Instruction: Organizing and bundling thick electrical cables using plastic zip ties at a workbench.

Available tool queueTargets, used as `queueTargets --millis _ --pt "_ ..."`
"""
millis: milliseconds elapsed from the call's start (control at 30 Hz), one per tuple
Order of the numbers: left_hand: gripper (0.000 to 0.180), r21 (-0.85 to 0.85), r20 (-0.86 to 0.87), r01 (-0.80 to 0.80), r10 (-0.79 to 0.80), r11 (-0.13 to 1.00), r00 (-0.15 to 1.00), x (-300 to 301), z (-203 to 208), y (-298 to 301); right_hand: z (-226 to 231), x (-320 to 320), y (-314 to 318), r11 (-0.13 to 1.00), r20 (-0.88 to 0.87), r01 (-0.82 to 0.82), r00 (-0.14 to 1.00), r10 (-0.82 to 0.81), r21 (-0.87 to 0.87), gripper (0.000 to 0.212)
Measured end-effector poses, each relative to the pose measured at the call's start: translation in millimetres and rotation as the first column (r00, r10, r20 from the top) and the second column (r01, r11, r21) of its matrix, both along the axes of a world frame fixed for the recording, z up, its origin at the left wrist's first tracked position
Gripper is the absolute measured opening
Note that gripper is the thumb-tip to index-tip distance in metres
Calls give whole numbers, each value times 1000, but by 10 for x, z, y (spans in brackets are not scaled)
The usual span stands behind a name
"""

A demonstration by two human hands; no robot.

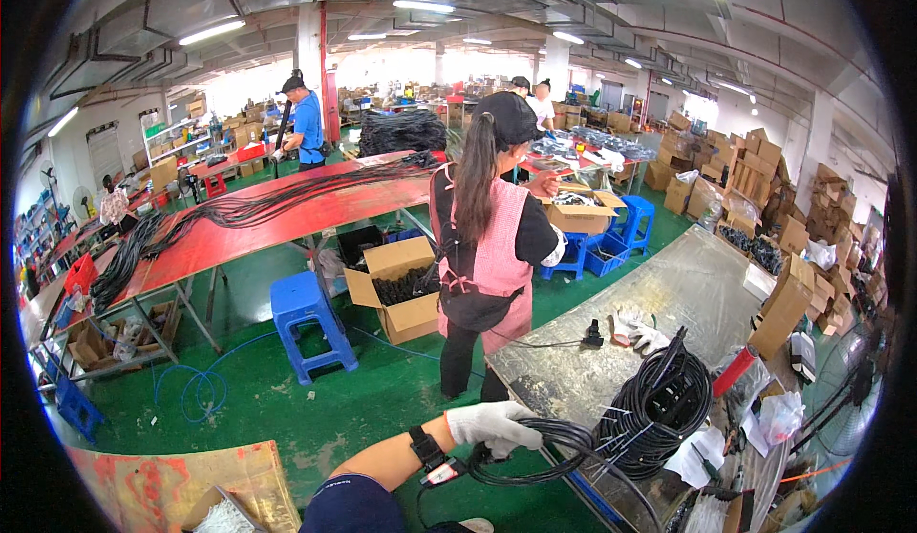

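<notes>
Grey metal-topped bench (688,285) runs from lower centre to upper right. On its near end sits 1 large coil of black cable (659,404), many turns, loose white-tipped ends sticking out. A smaller bundle of black cable (535,457) hangs off the bench's near edge, partly over the green floor (287,409).

Left hand (492,423), white-gloved, is closed around the top of the smaller bundle, fingers wrapped. Right hand: not in frame, state cannot be told.

Risk, as judged: the bundle is gripped at 1 point only, so its loops could slip loose and snag the large coil's ends, dragging turns off the edge.

Hard to read: lower loops of the bundle are cut off at frame bottom; bench clutter at right is blurred by the fisheye rim.
</notes>
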State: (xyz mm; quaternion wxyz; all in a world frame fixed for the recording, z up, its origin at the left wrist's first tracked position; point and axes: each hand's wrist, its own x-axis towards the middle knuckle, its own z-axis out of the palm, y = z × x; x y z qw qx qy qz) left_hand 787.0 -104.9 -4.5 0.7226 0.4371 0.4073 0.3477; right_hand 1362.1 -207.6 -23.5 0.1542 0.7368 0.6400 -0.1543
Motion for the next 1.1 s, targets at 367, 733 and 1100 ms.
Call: queueTargets --millis 367,733,1100 --pt "27 -95 80 -165 173 982 982 369 -117 -195 174 -919 549 745 -336 -552 668 664 375 26" --pt "31 -18 156 231 -225 973 962 1244 118 -152 1059 -1878 933 543 -498 -461 227 837 702 25" --pt "29 -33 181 26 -19 999 983 937 139 -129 716 -955 392 646 -408 -343 556 725 681 32"
